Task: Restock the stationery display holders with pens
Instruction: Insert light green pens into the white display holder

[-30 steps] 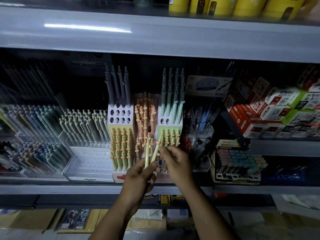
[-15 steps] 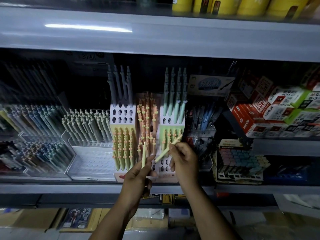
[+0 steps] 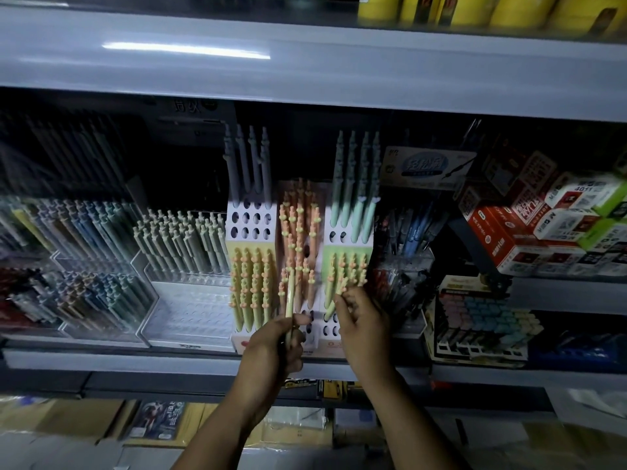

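A stepped display holder (image 3: 251, 220) with round holes stands mid-shelf, holding yellow, orange, green and grey pens. My left hand (image 3: 271, 347) grips one pale green pen (image 3: 289, 293) upright in front of the orange column. My right hand (image 3: 364, 323) pinches another pale green pen (image 3: 334, 301), whose lower tip is at a hole in the holder's green right column (image 3: 342, 273). Several holes low in the holder (image 3: 330, 330) show no pens.
A clear tray of beige pens (image 3: 179, 239) and an empty clear tray front (image 3: 190, 313) sit to the left. Red and white boxes (image 3: 543, 225) stack at the right, above a pastel eraser display (image 3: 481, 320). The upper shelf edge (image 3: 305, 69) overhangs.
My right hand has carried its green pen up and right from beside my left hand to the holder's green column. My left hand stayed low, still holding the other pen upright.
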Tool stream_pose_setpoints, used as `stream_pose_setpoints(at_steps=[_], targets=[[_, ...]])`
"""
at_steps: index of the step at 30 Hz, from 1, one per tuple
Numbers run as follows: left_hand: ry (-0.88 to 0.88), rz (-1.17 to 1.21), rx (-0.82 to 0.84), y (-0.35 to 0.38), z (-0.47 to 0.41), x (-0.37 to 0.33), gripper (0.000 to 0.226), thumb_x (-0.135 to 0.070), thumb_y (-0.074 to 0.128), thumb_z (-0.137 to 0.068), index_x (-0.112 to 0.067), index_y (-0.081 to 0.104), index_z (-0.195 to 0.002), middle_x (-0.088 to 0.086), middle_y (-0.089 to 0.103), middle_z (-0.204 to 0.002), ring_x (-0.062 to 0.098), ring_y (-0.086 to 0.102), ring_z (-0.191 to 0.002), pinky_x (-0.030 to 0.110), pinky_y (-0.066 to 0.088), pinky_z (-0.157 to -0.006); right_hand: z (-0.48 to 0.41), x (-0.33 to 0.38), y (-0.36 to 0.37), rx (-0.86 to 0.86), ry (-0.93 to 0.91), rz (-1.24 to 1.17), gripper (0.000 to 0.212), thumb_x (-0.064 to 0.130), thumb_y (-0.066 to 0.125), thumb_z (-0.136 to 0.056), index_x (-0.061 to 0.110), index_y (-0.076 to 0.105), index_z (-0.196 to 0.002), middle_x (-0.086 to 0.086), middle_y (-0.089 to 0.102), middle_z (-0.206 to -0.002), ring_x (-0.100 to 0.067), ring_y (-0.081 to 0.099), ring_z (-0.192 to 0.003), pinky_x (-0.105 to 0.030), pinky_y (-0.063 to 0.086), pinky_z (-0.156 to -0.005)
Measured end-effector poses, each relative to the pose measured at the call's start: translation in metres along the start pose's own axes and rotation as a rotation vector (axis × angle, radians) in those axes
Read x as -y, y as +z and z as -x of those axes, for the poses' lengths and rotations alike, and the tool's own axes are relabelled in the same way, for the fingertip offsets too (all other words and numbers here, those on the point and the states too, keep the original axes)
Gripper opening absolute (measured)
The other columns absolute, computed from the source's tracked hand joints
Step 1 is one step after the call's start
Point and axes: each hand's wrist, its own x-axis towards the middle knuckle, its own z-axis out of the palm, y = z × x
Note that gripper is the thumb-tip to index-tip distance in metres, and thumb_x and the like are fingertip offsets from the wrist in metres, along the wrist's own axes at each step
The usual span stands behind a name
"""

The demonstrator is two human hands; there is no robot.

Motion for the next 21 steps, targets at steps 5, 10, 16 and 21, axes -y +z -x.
stream_pose_setpoints(at_steps=[5,10,16,21], targets=[[0.048,-0.076,-0.021,-0.001,0.002,0.0,0.031,-0.01,0.04,-0.107,0.004,0.065,-0.117,0.006,0.043,-0.074,0.015,0.035,-0.061,0.032,0.025,-0.059,-0.005,-0.002,0.005,0.005,-0.071,0.119,0.018,0.03,0.062,-0.101,0.016,0.058,-0.089,0.005,0.057,-0.077,-0.016,0.056,-0.067,-0.034,0.047,-0.056],[0.036,-0.053,-0.024,-0.001,-0.001,-0.001,0.032,-0.005,0.038,-0.102,0.014,0.059,-0.116,0.007,0.048,-0.074,0.017,0.041,-0.064,0.031,0.036,-0.062,-0.009,0.002,0.007,-0.017,-0.097,0.231,0.015,0.023,0.069,-0.098,0.013,0.062,-0.089,-0.003,0.064,-0.08,-0.022,0.059,-0.066,-0.026,0.038,-0.054],[0.079,-0.043,-0.035,0.002,0.003,0.0,0.028,-0.002,0.046,-0.104,-0.002,0.073,-0.107,0.011,0.051,-0.073,0.019,0.052,-0.068,0.035,0.049,-0.072,-0.001,-0.003,0.008,0.049,-0.141,0.288,0.012,0.022,0.069,-0.098,0.013,0.063,-0.092,-0.004,0.066,-0.086,-0.023,0.062,-0.07,-0.025,0.039,-0.057],[0.106,-0.097,-0.016,0.0,0.003,0.002,0.019,-0.007,0.06,-0.101,-0.01,0.077,-0.109,0.016,0.06,-0.091,0.03,0.061,-0.088,0.046,0.053,-0.089,0.002,-0.006,0.009,0.038,-0.122,0.271,0.014,0.024,0.065,-0.1,0.014,0.063,-0.091,-0.005,0.064,-0.083,-0.025,0.06,-0.067,-0.026,0.036,-0.056]])
